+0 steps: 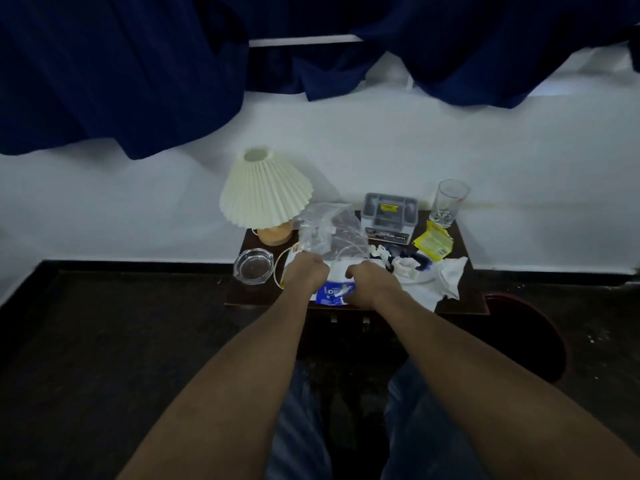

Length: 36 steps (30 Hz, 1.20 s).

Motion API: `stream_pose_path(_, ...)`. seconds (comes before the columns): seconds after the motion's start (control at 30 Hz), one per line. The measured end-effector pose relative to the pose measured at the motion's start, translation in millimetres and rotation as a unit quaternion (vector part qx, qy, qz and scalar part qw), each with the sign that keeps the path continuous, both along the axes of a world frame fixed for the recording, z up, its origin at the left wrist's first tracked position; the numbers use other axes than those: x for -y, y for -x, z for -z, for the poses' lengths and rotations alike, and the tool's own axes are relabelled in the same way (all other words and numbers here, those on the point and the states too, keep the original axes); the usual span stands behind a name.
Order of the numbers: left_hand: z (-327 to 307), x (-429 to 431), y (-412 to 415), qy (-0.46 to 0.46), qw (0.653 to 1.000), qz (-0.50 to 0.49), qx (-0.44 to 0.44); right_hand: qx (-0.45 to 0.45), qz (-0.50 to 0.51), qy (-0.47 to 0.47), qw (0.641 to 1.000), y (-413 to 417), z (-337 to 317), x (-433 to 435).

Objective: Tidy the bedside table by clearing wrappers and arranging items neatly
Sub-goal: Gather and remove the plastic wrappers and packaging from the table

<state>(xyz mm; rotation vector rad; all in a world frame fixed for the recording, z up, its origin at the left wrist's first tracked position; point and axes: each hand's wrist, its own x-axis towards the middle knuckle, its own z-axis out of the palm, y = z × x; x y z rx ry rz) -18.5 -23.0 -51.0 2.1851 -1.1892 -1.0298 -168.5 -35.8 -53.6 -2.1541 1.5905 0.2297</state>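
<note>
A small dark bedside table stands against the white wall, littered with wrappers. My left hand is closed on the lower edge of a crumpled clear plastic bag that rises from the table's middle. My right hand rests with curled fingers on a blue and white wrapper near the front edge; whether it grips it is unclear. A yellow wrapper lies at the back right. Crumpled white tissues lie at the right.
A cream pleated lamp stands at the back left, a glass ashtray at the left edge. A grey organizer box and a drinking glass stand at the back. A dark red bin sits on the floor right.
</note>
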Motion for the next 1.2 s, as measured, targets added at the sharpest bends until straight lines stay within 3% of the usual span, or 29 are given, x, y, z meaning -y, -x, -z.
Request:
stream_pose_path(0.17, 4.2, -5.6, -5.7, 0.007, 1.000, 0.018, -0.005, -0.133, -0.137, 0.047, 0.980, -6.6, 13.9, -3.7)
stream_pose_path(0.53, 17.8, -3.1, -10.5, -0.001, 0.998, 0.021, -0.062, -0.186, -0.219, 0.111, 0.951, -21.7, 37.9, 0.0)
stream_pose_path(1.03, 16.5, -0.9, -17.4, 0.000, 0.998, 0.004, -0.057, -0.163, -0.225, 0.141, 0.950, -19.0, 56.2, 2.4)
stream_pose_path(1.13, 17.2, 0.1, -21.1, -0.010, 0.998, -0.008, -0.061, -0.123, -0.201, 0.142, 0.961, -12.3, 54.8, 1.9)
stream_pose_path(1.2, 15.0, -0.2, -20.8, -0.006, 0.998, -0.025, -0.051, -0.052, -0.151, 0.194, 0.968, -6.8, 51.6, 2.2)
